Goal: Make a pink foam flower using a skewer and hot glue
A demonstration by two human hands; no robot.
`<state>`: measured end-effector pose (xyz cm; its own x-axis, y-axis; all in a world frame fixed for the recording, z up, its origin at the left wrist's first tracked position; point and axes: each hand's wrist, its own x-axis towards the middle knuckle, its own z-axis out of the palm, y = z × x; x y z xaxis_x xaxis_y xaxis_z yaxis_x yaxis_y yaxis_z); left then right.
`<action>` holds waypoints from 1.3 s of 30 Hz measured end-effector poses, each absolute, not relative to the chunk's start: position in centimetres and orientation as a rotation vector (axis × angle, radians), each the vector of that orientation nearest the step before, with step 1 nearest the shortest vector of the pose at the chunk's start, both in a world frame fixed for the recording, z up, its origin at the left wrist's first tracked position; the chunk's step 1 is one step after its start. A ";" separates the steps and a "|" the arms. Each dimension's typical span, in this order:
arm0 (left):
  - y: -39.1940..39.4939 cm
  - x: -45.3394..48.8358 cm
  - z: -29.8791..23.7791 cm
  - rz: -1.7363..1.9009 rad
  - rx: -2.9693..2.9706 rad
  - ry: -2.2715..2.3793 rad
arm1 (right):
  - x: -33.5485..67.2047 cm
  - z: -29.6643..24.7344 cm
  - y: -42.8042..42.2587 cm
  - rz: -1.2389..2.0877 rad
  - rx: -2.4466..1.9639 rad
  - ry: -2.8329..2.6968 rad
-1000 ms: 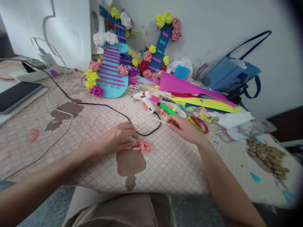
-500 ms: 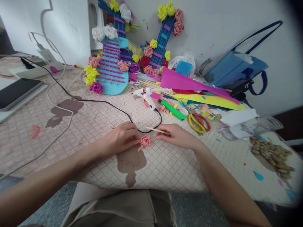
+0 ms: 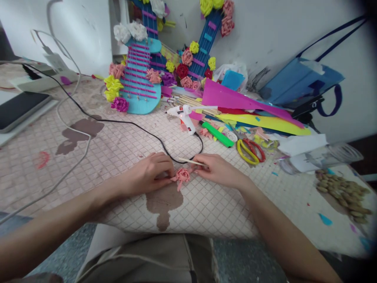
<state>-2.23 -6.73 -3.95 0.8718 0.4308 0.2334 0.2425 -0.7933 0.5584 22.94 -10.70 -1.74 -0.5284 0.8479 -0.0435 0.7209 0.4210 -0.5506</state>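
Observation:
A pink paper flower point(image 3: 183, 175) with loose petal strips lies between my hands, near the front of the table. My left hand point(image 3: 153, 171) is closed in a pinch on the flower's left edge. From the other side, my right hand point(image 3: 216, 168) has its fingers closed around a thin wooden stick point(image 3: 190, 161), which points left above the flower. The right fingertips also reach a pink strip at the flower's right side. A black cord loops just behind both hands, leading to a white glue gun point(image 3: 184, 117).
Behind the glue gun stand paper-decorated instrument shapes, one light blue point(image 3: 138, 78). A green cutter point(image 3: 218, 134), scissors point(image 3: 249, 151) with yellow and red handles, and coloured paper sheets point(image 3: 250, 104) lie to the right. Farther right are a clear bottle point(image 3: 321, 157) and peanuts point(image 3: 343, 194).
The flower has turned slightly and its lower strip hangs differently. My right hand has moved slightly closer to it. The camera view has shifted a little.

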 end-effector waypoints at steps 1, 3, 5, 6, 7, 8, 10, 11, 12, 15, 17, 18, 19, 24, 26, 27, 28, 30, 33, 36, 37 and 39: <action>-6.8 -2.2 -3.9 0.481 2.517 0.484 | 22.9 -1.9 -10.6 0.730 -1.362 -2.435; -6.8 -2.2 -3.9 0.477 2.529 0.469 | 22.8 -2.4 -10.5 0.662 -1.336 -2.438; -7.0 -2.3 -3.8 0.473 2.539 0.453 | 22.8 -2.8 -10.4 0.596 -1.319 -2.424; -7.2 -2.3 -3.8 0.477 2.540 0.450 | 22.8 -3.0 -10.3 0.556 -1.325 -2.405; -7.4 -2.4 -3.9 0.490 2.538 0.455 | 22.8 -3.1 -10.3 0.516 -1.343 -2.378; -7.6 -2.5 -3.9 0.510 2.532 0.467 | 22.8 -3.2 -10.3 0.479 -1.372 -2.345; -7.9 -2.6 -3.9 0.572 2.503 0.501 | 22.7 -3.2 -10.3 0.422 -1.439 -2.274; -8.1 -2.7 -3.9 0.605 2.482 0.519 | 22.7 -3.1 -10.3 0.400 -1.462 -2.245; -8.3 -2.8 -3.9 0.630 2.460 0.538 | 22.7 -3.0 -10.5 0.380 -1.467 -2.222; -8.7 -3.0 -3.8 0.678 2.405 0.589 | 22.4 -2.7 -11.2 0.307 -1.397 -2.184; -9.0 -3.2 -3.6 0.691 2.373 0.619 | 22.2 -2.6 -12.2 0.271 -1.326 -2.176; -9.2 -3.3 -3.5 0.684 2.359 0.633 | 22.0 -2.6 -12.8 0.254 -1.297 -2.169; -9.4 -3.4 -3.4 0.675 2.345 0.650 | 21.9 -2.7 -13.5 0.238 -1.277 -2.165; -10.9 -3.4 -3.5 0.679 2.283 0.783 | 21.5 -3.9 -17.0 0.140 -1.306 -2.181; -11.4 -3.0 -4.0 0.730 2.350 0.788 | 21.3 -4.4 -17.9 0.124 -1.339 -2.201; -11.5 -2.7 -4.2 0.774 2.406 0.787 | 21.2 -4.7 -18.2 0.119 -1.345 -2.208; -11.6 -2.4 -4.4 0.804 2.468 0.784 | 21.1 -4.9 -18.4 0.114 -1.342 -2.210; -11.8 -1.8 -4.7 0.806 2.582 0.780 | 20.9 -5.2 -18.6 0.105 -1.317 -2.197; -12.1 -1.0 -4.6 0.782 2.704 0.776 | 20.6 -5.4 -18.5 0.110 -1.294 -2.161; -12.3 -0.5 -4.4 0.777 2.792 0.756 | 20.4 -5.5 -18.5 0.124 -1.313 -2.148; -12.3 -0.3 -4.4 0.775 2.812 0.761 | 20.4 -5.5 -18.4 0.128 -1.325 -2.145; -12.4 -0.2 -4.4 0.781 2.834 0.797 | 20.3 -5.5 -18.4 0.140 -1.352 -2.136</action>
